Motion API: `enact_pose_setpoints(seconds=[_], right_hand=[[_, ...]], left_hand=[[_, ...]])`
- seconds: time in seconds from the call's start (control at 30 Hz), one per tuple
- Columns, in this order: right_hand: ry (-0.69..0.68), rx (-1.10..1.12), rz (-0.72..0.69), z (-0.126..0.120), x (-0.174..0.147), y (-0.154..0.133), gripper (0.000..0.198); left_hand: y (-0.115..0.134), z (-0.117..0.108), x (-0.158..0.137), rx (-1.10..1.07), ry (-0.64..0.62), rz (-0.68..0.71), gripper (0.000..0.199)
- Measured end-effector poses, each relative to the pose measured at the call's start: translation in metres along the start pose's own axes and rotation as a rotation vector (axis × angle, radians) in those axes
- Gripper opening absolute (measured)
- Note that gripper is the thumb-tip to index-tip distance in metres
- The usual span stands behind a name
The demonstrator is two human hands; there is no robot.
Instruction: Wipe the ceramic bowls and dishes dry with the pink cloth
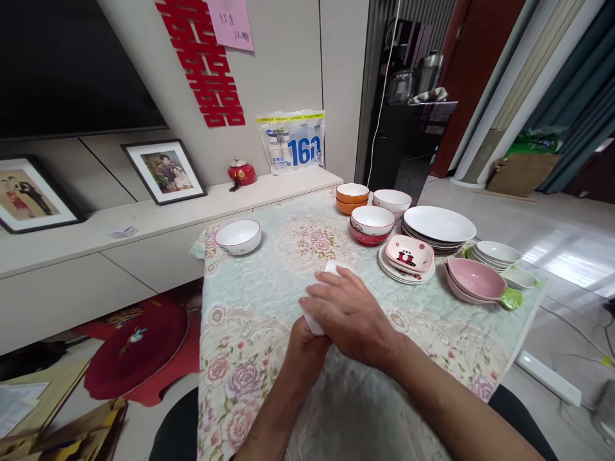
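Note:
Above the near middle of the table, my two hands are together around a folded white tissue or cloth (pixel 314 325). My left hand (pixel 307 336) is underneath, closed on it, its fingers mostly hidden. Across the top lies my right hand (pixel 343 310), slightly blurred, its bent fingers pressed over the white piece. One end of that piece shows beyond the fingertips. To the left, apart from both hands, a white bowl (pixel 239 237) with a red rim stands upright. The nearest dishes on the right are a pink square bowl (pixel 409 253) on small plates (pixel 406 276).
Right of my hands stand orange bowls (pixel 352 200), red-rimmed bowls (pixel 373 221), stacked large plates (pixel 439 224), pink leaf-handled bowls (pixel 476 280) and small white dishes (pixel 498 253). A flowered cloth (pixel 245 346) covers the table. Behind, a cabinet (pixel 216 203) carries a printed bag (pixel 294 144) and red jar (pixel 241 173).

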State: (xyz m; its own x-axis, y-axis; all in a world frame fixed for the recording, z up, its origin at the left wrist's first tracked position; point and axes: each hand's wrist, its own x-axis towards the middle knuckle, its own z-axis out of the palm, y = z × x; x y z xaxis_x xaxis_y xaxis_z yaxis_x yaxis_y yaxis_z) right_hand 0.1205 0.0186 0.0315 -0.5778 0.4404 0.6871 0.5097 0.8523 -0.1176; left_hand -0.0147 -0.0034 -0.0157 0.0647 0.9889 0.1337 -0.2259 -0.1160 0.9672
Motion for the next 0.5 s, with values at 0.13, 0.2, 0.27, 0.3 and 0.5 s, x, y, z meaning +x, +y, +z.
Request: enact_pose_setpoints(seconds=[0.13,0.2,0.27,0.3,0.5], right_hand=[[0.223,0.141,0.296,-0.013,0.000,0.028,0.027],[0.285,0.193,0.464,-0.016,-0.001,0.039,0.024],[0.312,0.190,0.548,-0.015,-0.004,0.042,0.024],[0.315,0.172,0.550,-0.013,-0.005,0.040,0.024],[0.199,-0.010,0.134,0.011,-0.008,0.001,0.028]], left_hand=[[0.007,0.001,-0.005,0.021,-0.159,-0.076,0.025],[0.008,0.001,-0.007,0.023,-0.208,-0.093,0.030],[0.007,0.001,-0.007,0.005,-0.222,-0.106,0.030],[0.006,0.002,-0.007,-0.018,-0.211,-0.117,0.030],[0.003,0.008,-0.001,-0.368,0.006,-0.062,0.031]])
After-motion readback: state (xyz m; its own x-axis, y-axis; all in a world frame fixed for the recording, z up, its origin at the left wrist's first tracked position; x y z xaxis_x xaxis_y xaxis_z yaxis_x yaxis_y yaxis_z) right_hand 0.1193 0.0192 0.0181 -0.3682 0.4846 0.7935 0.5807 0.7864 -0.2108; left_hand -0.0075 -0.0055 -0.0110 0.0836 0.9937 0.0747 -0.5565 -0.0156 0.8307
